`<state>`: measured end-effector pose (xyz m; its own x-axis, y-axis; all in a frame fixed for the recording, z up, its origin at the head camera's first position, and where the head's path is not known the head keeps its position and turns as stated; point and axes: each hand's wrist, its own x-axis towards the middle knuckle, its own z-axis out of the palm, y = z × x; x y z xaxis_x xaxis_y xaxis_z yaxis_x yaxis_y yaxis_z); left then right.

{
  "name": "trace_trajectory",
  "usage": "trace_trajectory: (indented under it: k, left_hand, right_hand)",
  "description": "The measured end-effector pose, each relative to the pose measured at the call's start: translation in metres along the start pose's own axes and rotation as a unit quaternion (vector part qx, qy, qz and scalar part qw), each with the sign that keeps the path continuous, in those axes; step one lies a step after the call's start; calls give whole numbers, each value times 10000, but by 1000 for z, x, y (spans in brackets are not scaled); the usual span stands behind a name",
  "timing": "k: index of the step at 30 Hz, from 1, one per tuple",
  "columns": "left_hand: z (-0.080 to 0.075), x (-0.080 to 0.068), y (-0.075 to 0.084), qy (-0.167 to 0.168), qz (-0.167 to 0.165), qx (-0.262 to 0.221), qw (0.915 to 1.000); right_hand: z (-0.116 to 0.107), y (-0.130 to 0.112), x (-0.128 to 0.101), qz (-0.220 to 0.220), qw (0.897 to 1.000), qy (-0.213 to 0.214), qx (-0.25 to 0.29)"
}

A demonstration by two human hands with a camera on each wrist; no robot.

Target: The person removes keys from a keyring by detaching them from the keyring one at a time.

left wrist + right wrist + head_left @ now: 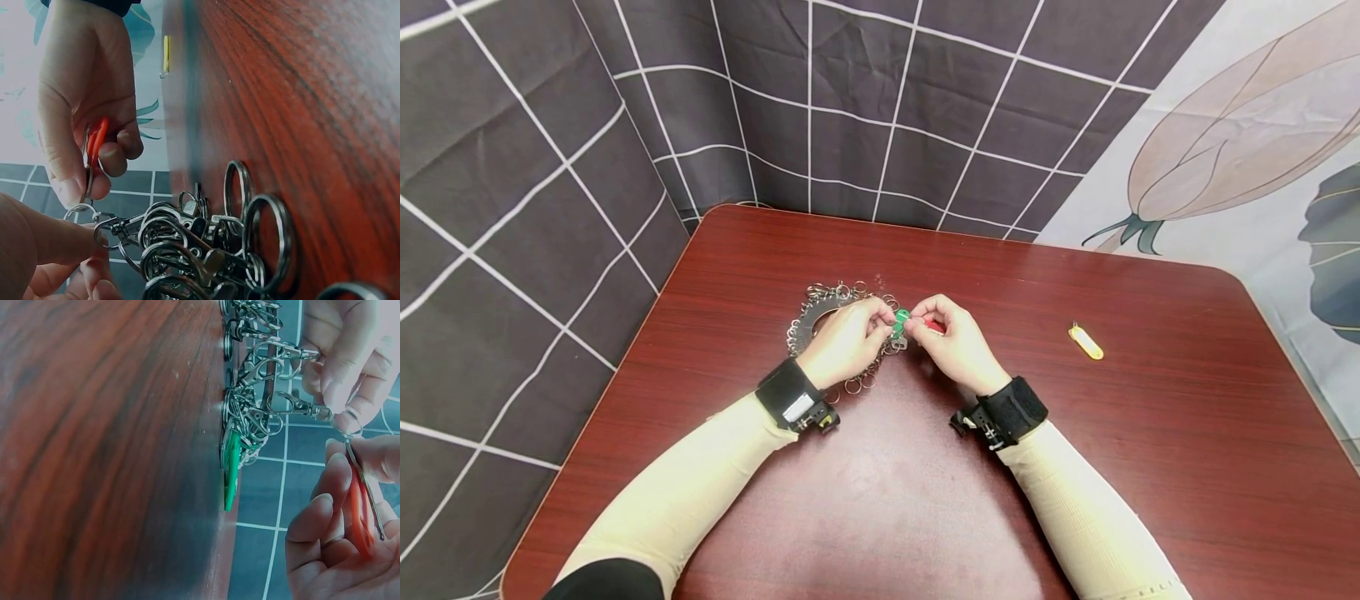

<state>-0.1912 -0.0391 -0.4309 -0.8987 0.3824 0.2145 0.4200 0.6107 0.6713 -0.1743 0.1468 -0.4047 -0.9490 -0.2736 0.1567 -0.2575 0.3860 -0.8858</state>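
Surface (1157, 417): one, reddish-brown, dark streaked wood grain, rounded far corners, thin paler edge; broad whitish glare across the near middle, a few small pale specks beyond the ring rack.

Room: dark grey cloth (842, 92) with white grid lines, creased, hanging behind the surface and along its left side. To the right, pale cloth (1217, 225) printed with a large pinkish flower and dark leaves.

Ring rack (808, 317): dark, ring-shaped, left of the middle on the far half of the surface; its rim crowded with silver-coloured clasps and split rings, some lying on the wood.

Left hand (846, 342): over the rack, thumb and finger pinching a metal clasp (306, 407) at the rack's edge.

Right hand (958, 346): just beside the left, thumb and fingers gripping a red tag (359, 515) together with a slim metal piece (369, 494); a small split ring (355, 422) sits between the two hands' fingertips.

Green tag (232, 470): one, among the rings at the rack's right side, near both hands.

Yellow tag (1086, 342): one, lying alone on the right part of the surface, well apart from the rack.

Worn: two cream sleeves (1082, 500); two black wristbands (1013, 410), each bearing a small device.
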Motion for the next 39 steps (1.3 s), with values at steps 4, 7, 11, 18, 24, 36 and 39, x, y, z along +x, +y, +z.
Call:
trace_trajectory:
  k: [4,7,11,18,24,36,39]
  left_hand:
    - [1,0,-1,2,-10,-22,10000]
    - [1,0,-1,85,12,-22,10000]
    - [2,0,-2,234,88,-68,9997]
    - [3,-2,-3,439,35,-175,9989]
    - [3,-2,-3,449,30,-149,9989]
    - [0,-1,0,191,70,-39,9998]
    - [0,-1,0,144,61,-64,9999]
  right_hand:
    - [0,0,0,11,10000,45,49]
    - [0,-1,0,27,10000,1,89]
    - [0,-3,0,64,9999,-66,89]
    - [1,-4,-1,78,9999,-85,34]
    - [0,-4,-2,21,9999,-80,-127]
    - [0,-5,-1,27,10000,19,-19]
    - [0,-5,-1,-5,10000,58,6]
